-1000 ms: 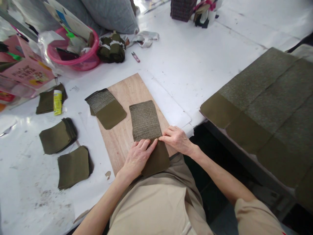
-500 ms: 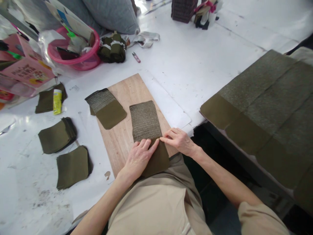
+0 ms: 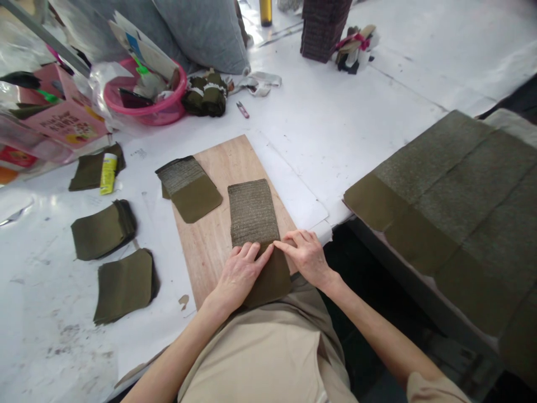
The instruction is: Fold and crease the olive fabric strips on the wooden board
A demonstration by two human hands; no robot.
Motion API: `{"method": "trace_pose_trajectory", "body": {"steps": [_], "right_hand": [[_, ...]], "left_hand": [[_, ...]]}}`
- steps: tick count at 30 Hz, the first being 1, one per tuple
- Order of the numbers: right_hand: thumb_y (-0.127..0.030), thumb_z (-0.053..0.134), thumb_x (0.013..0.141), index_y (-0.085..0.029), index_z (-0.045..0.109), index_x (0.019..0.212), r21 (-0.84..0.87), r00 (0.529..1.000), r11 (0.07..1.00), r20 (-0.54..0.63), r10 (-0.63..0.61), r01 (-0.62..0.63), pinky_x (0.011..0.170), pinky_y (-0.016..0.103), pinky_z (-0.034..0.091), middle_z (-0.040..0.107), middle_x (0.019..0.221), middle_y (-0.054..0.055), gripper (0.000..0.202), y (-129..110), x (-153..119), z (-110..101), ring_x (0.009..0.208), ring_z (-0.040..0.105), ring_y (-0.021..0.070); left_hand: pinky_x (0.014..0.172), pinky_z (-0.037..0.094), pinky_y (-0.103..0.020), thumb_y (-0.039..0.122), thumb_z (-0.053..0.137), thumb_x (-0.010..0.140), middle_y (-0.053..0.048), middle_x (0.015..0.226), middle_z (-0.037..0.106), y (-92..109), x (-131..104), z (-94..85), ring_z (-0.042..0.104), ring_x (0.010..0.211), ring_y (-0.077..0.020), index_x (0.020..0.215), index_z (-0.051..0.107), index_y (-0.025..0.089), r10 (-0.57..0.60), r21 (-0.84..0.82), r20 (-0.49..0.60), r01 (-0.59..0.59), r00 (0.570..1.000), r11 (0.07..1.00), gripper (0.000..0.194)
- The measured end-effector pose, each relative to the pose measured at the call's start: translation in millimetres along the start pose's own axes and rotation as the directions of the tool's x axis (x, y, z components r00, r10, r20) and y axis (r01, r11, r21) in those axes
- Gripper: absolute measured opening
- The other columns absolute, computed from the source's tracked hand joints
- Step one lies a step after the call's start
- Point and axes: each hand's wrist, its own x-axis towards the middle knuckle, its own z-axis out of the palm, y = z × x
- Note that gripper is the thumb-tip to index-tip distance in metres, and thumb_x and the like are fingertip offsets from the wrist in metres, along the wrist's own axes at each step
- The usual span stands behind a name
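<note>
An olive fabric piece (image 3: 254, 212) with a grey textured upper part lies on the wooden board (image 3: 205, 252), its plain lower end over the board's near edge. Across its middle, my left hand (image 3: 241, 272) presses with fingers spread flat. My right hand (image 3: 306, 256) is at the piece's right edge, thumb and index finger together at the border of the textured part; whether they pinch the fabric is too small to tell. A second, similar piece (image 3: 195, 193) lies on the board's upper left.
Stacks of olive pieces (image 3: 104, 229) and a yellow tube (image 3: 108, 173) lie on the left. Behind are a pink basket (image 3: 161, 112), small snips (image 3: 242, 109) and a dark stack (image 3: 323, 31). Large olive panels (image 3: 444, 212) cover a surface at right.
The view has shifted slightly, so the board and table items appear lower and more to the right. Both hands remain at the same place on the fabric.
</note>
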Motion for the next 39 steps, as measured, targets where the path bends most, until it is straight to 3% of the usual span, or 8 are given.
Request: {"method": "trace_pose_trajectory", "body": {"steps": [3,7,14,18,24,29,33,39], "right_hand": [[-0.02,0.053,0.095,-0.034,0.062,0.125,-0.014,0.996,0.997,0.048,-0.079,0.079,0.091,0.034,0.038,0.061,0.113,0.006,0.034,1,1,0,0.108,0.051,0.0194],[-0.016,0.056,0.093,-0.034,0.061,0.126,-0.04,0.996,0.998,0.076,-0.053,0.057,0.091,0.035,0.038,0.061,0.115,0.005,0.037,3,-2,-5,0.107,0.051,0.0195],[-0.014,0.053,0.094,-0.026,0.068,0.111,0.016,0.998,0.998,0.014,0.068,-0.069,0.088,0.034,0.041,0.063,0.107,0.006,0.027,3,-4,-14,0.102,0.053,0.0195],[-0.017,0.054,0.094,-0.023,0.068,0.103,0.069,0.991,0.989,-0.014,0.134,-0.133,0.086,0.035,0.042,0.064,0.101,0.006,0.018,-8,8,-16,0.098,0.054,0.0201],[-0.022,0.064,0.089,-0.021,0.064,0.095,0.029,0.996,0.998,0.082,0.046,-0.048,0.082,0.036,0.038,0.065,0.098,0.005,0.007,-28,32,-11,0.096,0.055,0.0211],[-0.024,0.07,0.084,-0.021,0.061,0.087,-0.053,0.981,0.998,0.193,0.033,-0.023,0.075,0.034,0.036,0.063,0.088,0.004,0.011,-32,45,-7,0.088,0.054,0.0213],[-0.02,0.069,0.084,-0.021,0.055,0.076,-0.014,0.965,1.0,0.261,0.021,-0.017,0.067,0.03,0.035,0.059,0.077,0.001,0.016,-30,53,-8,0.077,0.051,0.0179],[-0.015,0.064,0.085,-0.021,0.053,0.075,0.052,0.963,0.998,0.269,0.008,-0.023,0.069,0.029,0.038,0.058,0.079,0.0,0.016,-31,53,-16,0.078,0.052,0.0168]], "left_hand": [[0.089,0.044,-0.037,0.009,0.047,0.09,-0.012,0.118,0.055,-3,-9,6.2,0.05,0.108,-0.0247,0.138,0.045,0.019,-0.007,-0.058,-0.061,0.003,0.998,0.998,0.048],[0.095,0.042,-0.039,0.01,0.049,0.09,-0.013,0.12,0.057,-8,-26,11.3,0.049,0.115,-0.027,0.131,0.052,0.016,-0.054,-0.107,-0.136,0.04,0.989,0.993,0.042],[0.081,0.046,-0.035,0.023,0.048,0.096,-0.008,0.098,0.061,-24,-59,20.2,0.055,0.092,-0.0211,0.107,0.063,0.019,-0.301,-0.229,-0.277,0.241,0.912,0.943,0.019],[0.081,0.045,-0.033,0.026,0.05,0.095,-0.006,0.095,0.06,-29,-66,21.7,0.055,0.089,-0.0194,0.096,0.064,0.019,-0.387,-0.347,-0.29,0.28,0.875,0.895,0.015],[0.079,0.045,-0.033,0.027,0.051,0.095,-0.005,0.091,0.059,-27,-65,20.3,0.053,0.086,-0.0185,0.087,0.062,0.018,-0.437,-0.435,-0.292,0.289,0.851,0.853,0.016],[0.081,0.045,-0.034,0.026,0.049,0.096,-0.005,0.092,0.059,-25,-64,21.1,0.053,0.089,-0.0187,0.087,0.061,0.019,-0.446,-0.445,-0.275,0.299,0.852,0.844,0.017],[0.08,0.046,-0.034,0.026,0.049,0.096,-0.005,0.092,0.059,-26,-63,21.5,0.054,0.09,-0.0189,0.085,0.059,0.019,-0.453,-0.45,-0.266,0.306,0.851,0.839,0.017],[0.079,0.047,-0.034,0.027,0.05,0.095,-0.005,0.094,0.059,-27,-63,19.0,0.055,0.089,-0.0191,0.085,0.057,0.019,-0.486,-0.515,-0.267,0.303,0.832,0.802,0.015]]}}
